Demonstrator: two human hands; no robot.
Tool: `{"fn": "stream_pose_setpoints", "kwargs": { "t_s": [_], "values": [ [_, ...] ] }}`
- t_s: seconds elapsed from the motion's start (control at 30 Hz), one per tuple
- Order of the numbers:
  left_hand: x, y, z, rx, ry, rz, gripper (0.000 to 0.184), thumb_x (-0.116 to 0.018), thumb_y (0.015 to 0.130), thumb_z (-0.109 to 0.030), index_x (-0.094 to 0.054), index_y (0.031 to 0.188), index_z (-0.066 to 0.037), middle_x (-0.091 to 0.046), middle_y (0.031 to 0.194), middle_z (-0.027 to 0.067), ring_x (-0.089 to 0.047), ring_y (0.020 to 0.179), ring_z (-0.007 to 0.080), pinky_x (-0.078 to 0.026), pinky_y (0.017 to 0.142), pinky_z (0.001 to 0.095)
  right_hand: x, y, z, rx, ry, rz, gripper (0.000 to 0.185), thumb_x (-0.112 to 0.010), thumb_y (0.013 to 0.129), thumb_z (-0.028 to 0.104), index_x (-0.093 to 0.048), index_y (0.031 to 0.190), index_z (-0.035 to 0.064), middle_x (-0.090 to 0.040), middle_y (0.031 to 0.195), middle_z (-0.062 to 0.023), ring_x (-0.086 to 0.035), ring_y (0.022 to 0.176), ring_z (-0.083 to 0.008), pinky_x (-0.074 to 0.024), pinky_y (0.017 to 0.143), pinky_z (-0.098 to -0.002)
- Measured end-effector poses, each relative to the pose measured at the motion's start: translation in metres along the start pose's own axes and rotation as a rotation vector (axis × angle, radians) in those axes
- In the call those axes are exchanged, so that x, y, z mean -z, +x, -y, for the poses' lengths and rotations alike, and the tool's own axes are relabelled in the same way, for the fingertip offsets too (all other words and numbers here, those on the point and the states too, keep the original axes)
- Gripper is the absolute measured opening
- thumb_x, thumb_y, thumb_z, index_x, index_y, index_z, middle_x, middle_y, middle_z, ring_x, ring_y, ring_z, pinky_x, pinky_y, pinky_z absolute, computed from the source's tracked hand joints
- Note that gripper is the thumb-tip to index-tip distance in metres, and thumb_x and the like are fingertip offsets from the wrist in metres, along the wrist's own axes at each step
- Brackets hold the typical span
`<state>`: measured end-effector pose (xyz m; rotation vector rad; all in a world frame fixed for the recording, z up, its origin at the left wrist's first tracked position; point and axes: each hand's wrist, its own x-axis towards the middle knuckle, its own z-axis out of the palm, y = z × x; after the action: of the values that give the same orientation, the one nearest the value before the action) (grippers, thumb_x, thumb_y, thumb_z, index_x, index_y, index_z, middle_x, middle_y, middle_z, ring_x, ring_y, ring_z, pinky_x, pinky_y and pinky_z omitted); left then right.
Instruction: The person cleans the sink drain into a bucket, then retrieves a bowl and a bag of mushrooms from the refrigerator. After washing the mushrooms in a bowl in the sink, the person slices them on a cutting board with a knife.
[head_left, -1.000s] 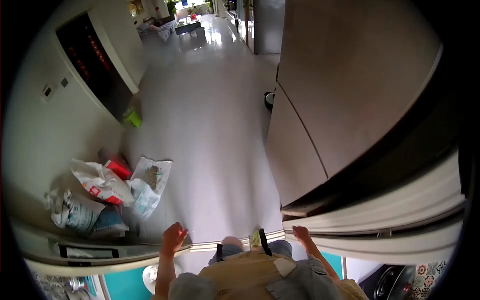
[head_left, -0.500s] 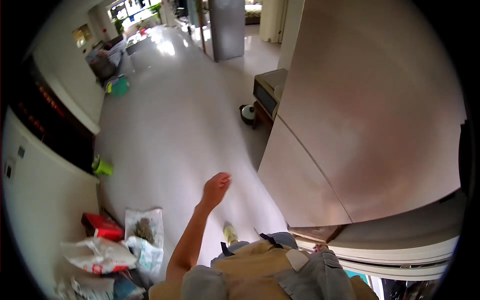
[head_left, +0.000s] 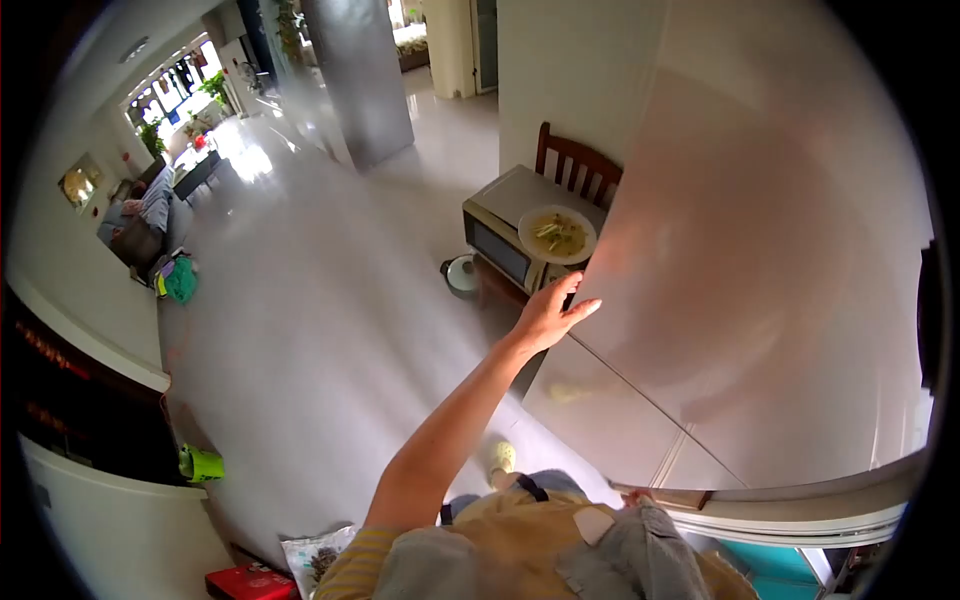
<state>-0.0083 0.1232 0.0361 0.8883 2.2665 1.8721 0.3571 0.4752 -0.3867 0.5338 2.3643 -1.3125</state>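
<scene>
My left hand [head_left: 551, 314] reaches forward with its fingers stretched and the thumb apart, holding nothing. It is at the near edge of a tall, glossy, refrigerator-like front [head_left: 740, 260]; whether the fingertips touch it I cannot tell. Just beyond the hand, a white plate [head_left: 530, 248] of yellowish food with green pieces rests on a microwave oven [head_left: 497, 243]. Only a small part of my right hand [head_left: 638, 496] shows beside my body, near the bottom of the glossy front. Its fingers are mostly hidden.
A wooden chair [head_left: 578, 165] stands behind the microwave, and a lidded pot [head_left: 460, 274] sits on the floor beside it. At left are a green bin [head_left: 203, 463] and a red box [head_left: 250, 582]. A sliding-door track [head_left: 790, 522] runs at lower right.
My left hand has moved forward and right to the edge of the glossy front, and its fingers have spread. The view has shifted, bringing the plate and chair into sight.
</scene>
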Motion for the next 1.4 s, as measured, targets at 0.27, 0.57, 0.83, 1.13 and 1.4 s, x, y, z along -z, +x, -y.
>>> {"fn": "stream_pose_setpoints", "kwargs": {
  "t_s": [0.27,0.57,0.83,1.13,1.4],
  "values": [
    [0.018,0.037,0.0,-0.17,0.085,0.243,0.025,-0.068,0.076,-0.028,-0.058,0.081,-0.006,-0.058,0.068,0.0047,-0.057,0.065,0.0145,-0.045,0.059,0.029,-0.009,0.044,0.3,-0.054,0.373,-0.056,0.014,-0.053,0.081,0.016,-0.058,0.079,0.0026,-0.055,0.056,-0.0063,-0.048,0.042,-0.0106,-0.0383,0.036,-0.0245],
    [0.052,0.011,0.006,-0.355,-0.022,0.443,0.033,-0.069,0.072,-0.031,-0.051,0.072,-0.004,-0.054,0.071,0.0119,-0.054,0.067,0.0307,-0.043,0.06,0.0392,-0.099,-0.023,0.243,-0.095,0.714,-0.491,0.016,-0.053,0.083,0.019,-0.057,0.08,0.0039,-0.053,0.051,-0.0053,-0.045,0.038,-0.0102,-0.0357,0.033,-0.0237],
    [0.117,-0.093,-0.004,-0.563,-0.1,1.537,0.023,-0.059,0.082,-0.027,-0.056,0.093,-0.008,-0.059,0.079,0.01,-0.059,0.073,0.026,-0.046,0.064,0.035,-0.227,-0.178,0.459,-0.256,1.04,-1.264,0.026,-0.051,0.087,0.03,-0.053,0.103,0.0093,-0.059,0.081,-0.003,-0.056,0.07,-0.0126,-0.0454,0.056,-0.0261],
    [0.098,-0.034,0.064,-0.522,0.086,1.541,0.022,-0.058,0.082,-0.022,-0.053,0.095,-0.005,-0.058,0.092,0.0115,-0.057,0.082,0.0265,-0.046,0.071,0.036,-0.286,-0.256,0.435,0.157,1.202,-2.058,0.041,-0.042,0.09,0.044,-0.048,0.117,0.0135,-0.055,0.109,-0.0013,-0.05,0.103,-0.015,-0.0359,0.086,-0.0352],
    [0.032,-0.027,0.075,-0.579,0.466,1.622,0.034,-0.055,0.085,-0.029,-0.05,0.107,-0.004,-0.056,0.107,0.0153,-0.054,0.097,0.03,-0.043,0.081,0.0372,-0.297,-0.372,0.191,0.181,0.726,-2.466,0.047,-0.048,0.085,0.043,-0.048,0.119,0.01,-0.051,0.12,-0.0063,-0.048,0.109,-0.0206,-0.0347,0.094,-0.0359]
  ]
}}
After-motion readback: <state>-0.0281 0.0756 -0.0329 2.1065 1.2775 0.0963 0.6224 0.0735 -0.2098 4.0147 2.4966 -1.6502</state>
